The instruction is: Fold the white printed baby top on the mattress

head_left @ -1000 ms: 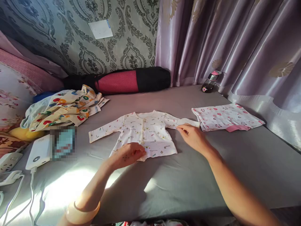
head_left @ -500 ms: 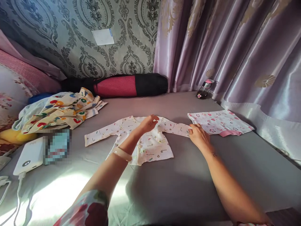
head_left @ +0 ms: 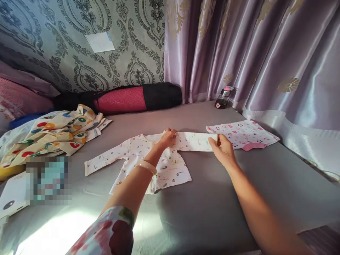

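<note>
A small white baby shirt [head_left: 170, 166] with a tiny print lies flat on the grey bed sheet [head_left: 212, 205], sleeves spread out. My left hand [head_left: 168, 138] rests at the shirt's collar and right shoulder, fingers curled down on the cloth. My right hand [head_left: 221, 150] pinches the cuff end of the right sleeve [head_left: 196, 141], which lies stretched straight between both hands. A pale bangle sits on my left wrist.
A folded pink-print garment [head_left: 241, 132] lies just right of my right hand. A heap of colourful clothes [head_left: 53, 134] is at the left, a black and pink roll bag [head_left: 127, 99] at the wall, a small bottle [head_left: 222, 97] by the curtain, a white power bank [head_left: 13, 198] near left.
My left hand moved from the shirt's hem up to the collar. My right hand slid out along the right sleeve to its cuff, and the sleeve now lies straight.
</note>
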The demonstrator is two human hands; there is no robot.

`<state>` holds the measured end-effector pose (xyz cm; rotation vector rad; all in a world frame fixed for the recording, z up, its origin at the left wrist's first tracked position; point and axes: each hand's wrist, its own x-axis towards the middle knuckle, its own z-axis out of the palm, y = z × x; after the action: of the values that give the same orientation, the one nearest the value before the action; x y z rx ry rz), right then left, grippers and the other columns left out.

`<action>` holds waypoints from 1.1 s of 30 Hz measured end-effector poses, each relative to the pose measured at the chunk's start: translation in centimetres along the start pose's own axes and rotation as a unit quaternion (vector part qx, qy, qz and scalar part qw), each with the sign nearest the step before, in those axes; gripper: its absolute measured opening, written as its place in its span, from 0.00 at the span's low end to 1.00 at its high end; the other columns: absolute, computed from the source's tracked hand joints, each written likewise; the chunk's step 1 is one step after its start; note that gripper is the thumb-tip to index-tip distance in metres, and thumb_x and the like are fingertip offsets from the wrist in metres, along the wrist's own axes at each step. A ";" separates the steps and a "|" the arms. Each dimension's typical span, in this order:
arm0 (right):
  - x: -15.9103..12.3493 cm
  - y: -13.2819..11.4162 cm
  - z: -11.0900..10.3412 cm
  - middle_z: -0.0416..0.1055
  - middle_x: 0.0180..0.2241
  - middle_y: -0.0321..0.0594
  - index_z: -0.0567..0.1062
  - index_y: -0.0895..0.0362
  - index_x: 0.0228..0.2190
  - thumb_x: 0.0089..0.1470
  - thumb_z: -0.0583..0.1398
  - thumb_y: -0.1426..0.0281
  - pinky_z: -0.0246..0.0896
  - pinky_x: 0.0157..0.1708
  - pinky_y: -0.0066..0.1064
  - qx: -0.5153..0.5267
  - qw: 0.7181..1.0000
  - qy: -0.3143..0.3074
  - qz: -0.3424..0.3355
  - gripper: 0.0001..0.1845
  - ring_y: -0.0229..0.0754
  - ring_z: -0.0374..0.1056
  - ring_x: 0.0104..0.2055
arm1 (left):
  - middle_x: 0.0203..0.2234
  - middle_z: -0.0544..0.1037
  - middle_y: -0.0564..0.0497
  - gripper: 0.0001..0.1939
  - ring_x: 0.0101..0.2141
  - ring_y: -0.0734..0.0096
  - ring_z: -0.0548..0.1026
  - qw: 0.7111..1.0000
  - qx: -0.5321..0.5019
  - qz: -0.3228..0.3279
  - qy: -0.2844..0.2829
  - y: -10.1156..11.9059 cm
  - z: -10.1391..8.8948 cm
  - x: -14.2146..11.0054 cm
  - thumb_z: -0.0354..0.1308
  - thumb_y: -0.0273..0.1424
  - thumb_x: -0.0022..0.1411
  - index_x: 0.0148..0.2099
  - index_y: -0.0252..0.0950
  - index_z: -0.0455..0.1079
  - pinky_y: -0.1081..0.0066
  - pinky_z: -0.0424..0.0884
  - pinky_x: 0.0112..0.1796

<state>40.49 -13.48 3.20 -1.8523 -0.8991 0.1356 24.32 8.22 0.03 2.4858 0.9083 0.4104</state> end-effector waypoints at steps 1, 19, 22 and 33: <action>0.0 0.1 0.3 0.76 0.33 0.41 0.72 0.55 0.34 0.52 0.61 0.58 0.66 0.36 0.36 0.063 0.998 0.005 0.023 0.13 0.44 0.71 0.34 | 0.42 0.74 0.43 0.16 0.49 0.61 0.73 1.000 -0.004 -0.008 0.010 -0.1 0.0 0.0 0.49 0.21 0.62 0.49 0.34 0.71 0.62 0.70 0.52; 2.1 -1.5 1.3 0.76 0.24 0.34 0.73 0.56 0.26 0.50 0.67 0.73 0.72 0.24 0.26 0.419 0.860 0.000 0.292 0.07 0.35 0.73 0.26 | 0.44 0.73 0.43 0.17 0.47 0.62 0.71 0.997 -0.027 0.046 0.055 0.2 0.1 -3.8 0.46 0.18 0.59 0.48 0.35 0.67 0.57 0.67 0.53; 3.0 -2.6 1.5 0.75 0.23 0.34 0.73 0.56 0.26 0.49 0.68 0.73 0.69 0.23 0.26 0.419 0.869 -0.004 0.265 0.08 0.36 0.72 0.26 | 0.50 0.74 0.43 0.16 0.53 0.59 0.69 0.995 -0.004 0.093 0.019 0.1 0.0 -5.1 0.47 0.24 0.64 0.52 0.36 0.68 0.54 0.62 0.57; 3.8 -10.9 6.9 0.72 0.24 0.30 0.74 0.55 0.30 0.41 0.71 0.63 0.63 0.25 0.25 0.429 0.884 -0.126 0.139 0.15 0.35 0.68 0.26 | 0.64 0.63 0.42 0.26 0.60 0.41 0.59 0.998 0.064 0.014 -0.027 2.3 -1.0 -5.1 0.50 0.31 0.63 0.64 0.41 0.62 0.40 0.56 0.56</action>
<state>34.26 -3.77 10.19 -1.1126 -0.5811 0.8331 21.33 3.60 1.45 2.6145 0.9064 0.3018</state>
